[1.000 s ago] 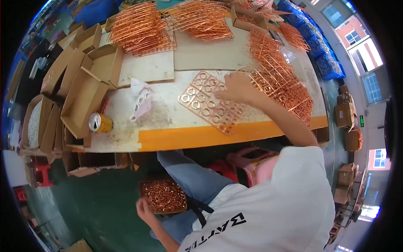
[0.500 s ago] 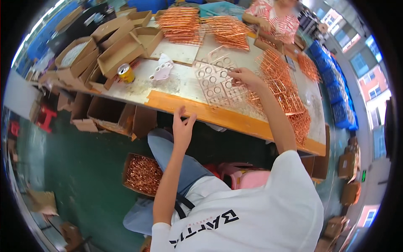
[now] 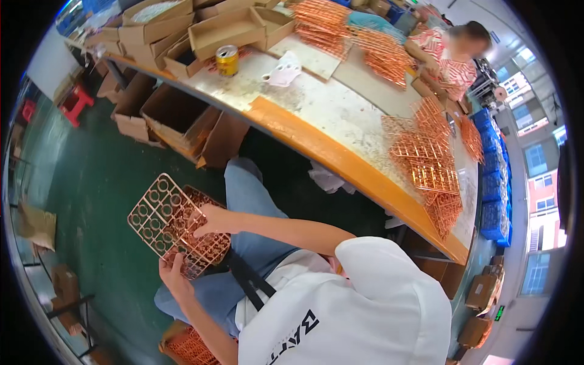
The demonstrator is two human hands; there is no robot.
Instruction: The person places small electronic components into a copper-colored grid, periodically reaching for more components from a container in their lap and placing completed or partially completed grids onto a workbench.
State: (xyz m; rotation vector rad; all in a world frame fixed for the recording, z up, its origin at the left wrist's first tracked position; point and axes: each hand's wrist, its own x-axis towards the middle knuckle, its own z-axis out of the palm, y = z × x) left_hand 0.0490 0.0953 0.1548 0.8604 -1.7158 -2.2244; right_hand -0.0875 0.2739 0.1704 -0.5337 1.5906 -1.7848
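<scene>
A flat copper-coloured frame of rings (image 3: 159,213) is held tilted over my lap, left of my knee. My left hand (image 3: 174,274) pinches its lower edge between thumb and fingers. On its right side my right hand (image 3: 214,220) has bent fingers closed on the bars and rings; their tips are partly lost among the copper. Below the frame stands a cardboard box of small copper-coloured pieces (image 3: 220,246), mostly covered by the frame and my right hand.
On the worktable (image 3: 340,118) lie more copper frames (image 3: 426,158), a yellow can (image 3: 227,61) and a crumpled white cloth item (image 3: 284,70). Cardboard boxes (image 3: 225,30) crowd its left end. Across the table sits a co-worker (image 3: 447,61). Another box of copper frames (image 3: 188,347) is beside my leg.
The frame of rings has come off the table to above the box by my lap. My right hand moved down and left with it; my left hand moved down and now grips its edge.
</scene>
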